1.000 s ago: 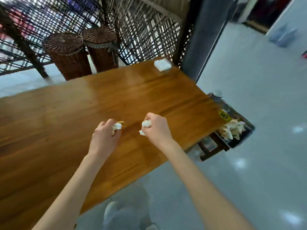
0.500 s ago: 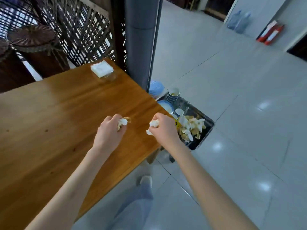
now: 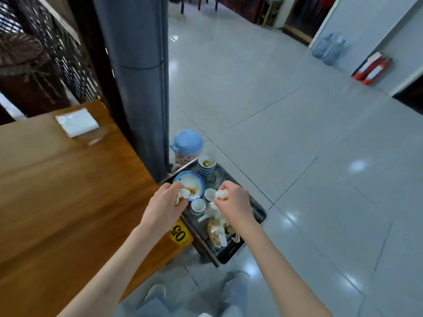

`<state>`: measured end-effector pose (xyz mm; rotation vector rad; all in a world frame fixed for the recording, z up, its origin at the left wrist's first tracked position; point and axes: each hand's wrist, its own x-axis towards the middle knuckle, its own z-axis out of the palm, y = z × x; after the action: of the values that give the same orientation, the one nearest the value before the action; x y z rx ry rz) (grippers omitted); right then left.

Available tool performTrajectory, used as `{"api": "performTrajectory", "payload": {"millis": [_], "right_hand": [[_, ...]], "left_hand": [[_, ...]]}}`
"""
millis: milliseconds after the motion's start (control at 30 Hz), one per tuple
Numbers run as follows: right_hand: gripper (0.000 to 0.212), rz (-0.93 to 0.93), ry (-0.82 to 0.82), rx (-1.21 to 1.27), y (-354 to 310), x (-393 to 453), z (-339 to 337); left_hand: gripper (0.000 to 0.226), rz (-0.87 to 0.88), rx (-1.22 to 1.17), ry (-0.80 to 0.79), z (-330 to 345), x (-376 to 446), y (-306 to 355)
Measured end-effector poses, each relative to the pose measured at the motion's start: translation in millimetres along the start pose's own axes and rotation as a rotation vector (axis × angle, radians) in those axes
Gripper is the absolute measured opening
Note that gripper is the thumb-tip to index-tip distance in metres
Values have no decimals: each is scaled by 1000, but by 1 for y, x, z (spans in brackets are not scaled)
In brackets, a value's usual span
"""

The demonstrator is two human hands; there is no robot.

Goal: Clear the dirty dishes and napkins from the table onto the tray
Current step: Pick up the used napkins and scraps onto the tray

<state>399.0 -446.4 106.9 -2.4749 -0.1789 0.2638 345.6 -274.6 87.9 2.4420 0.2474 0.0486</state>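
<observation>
A grey pillar (image 3: 137, 72) is seen at upper centre, with a dark lattice screen (image 3: 66, 51) to its left. A blue-lidded jar (image 3: 187, 144) is set on the floor at the pillar's foot. Two water bottles (image 3: 329, 49) and two red fire extinguishers (image 3: 372, 69) are placed against the wall at upper right. A yellow "05" sticker (image 3: 180, 232) is seen below centre.

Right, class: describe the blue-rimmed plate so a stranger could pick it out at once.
Find the dark metal tray on the floor beside the wooden table. At its far end lies the round blue-rimmed plate, white inside with orange sauce smears, far wider and flatter than the small white cups nearby.
</observation>
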Motion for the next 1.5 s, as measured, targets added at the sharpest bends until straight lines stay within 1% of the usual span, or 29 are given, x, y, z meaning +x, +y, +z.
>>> {"api": "performTrajectory", "payload": {"millis": [100, 233, 333, 433, 533, 667, 733, 767, 867, 933, 1033, 1133, 1267, 1500], "right_hand": [[7, -33, -51, -46, 48, 38, -25], [9, -76, -148, -88, 108, 88, -51], [8, -124, -227, -110, 146, 116, -58], [7, -133, -300, -107, 182, 133, -46], [7, -146, -368, -95, 216, 141, -25], [8, -98, -430, -80, 261, 152, 6], [6, -72, -437, -86, 280, 160, 24], [9, -65, -436, -84, 288, 164, 32], [11, -54, -420, -50, 305, 174, 55], [13, -54, -408, -21, 315, 177, 66], [26, -70, -414, -10, 324, 183, 76], [35, -58, -450, 27, 330, 187, 79], [45, -48, -491, 83, 331, 191, 77], [47, -86, -566, 45, 307, 187, 48]], "left_hand": [[20, -50, -19, 11, 50, 20, 25], [19, -183, -80, 60, 116, 39, 63], [22, -278, -128, 82, 163, 53, 86], [26, -382, -108, 9, 205, 64, 97], [27, -476, -125, -19, 246, 69, 95], [27, -578, -190, -23, 293, 72, 80], [27, -629, -221, -8, 315, 76, 70], [28, -650, -233, 2, 325, 78, 65], [38, -698, -294, 36, 351, 83, 51], [44, -711, -337, 70, 364, 85, 45], [55, -745, -357, 104, 378, 91, 37], [60, -743, -362, 119, 386, 93, 33], [59, -740, -372, 146, 383, 92, 31], [52, -761, -338, 160, 348, 82, 53]]}}
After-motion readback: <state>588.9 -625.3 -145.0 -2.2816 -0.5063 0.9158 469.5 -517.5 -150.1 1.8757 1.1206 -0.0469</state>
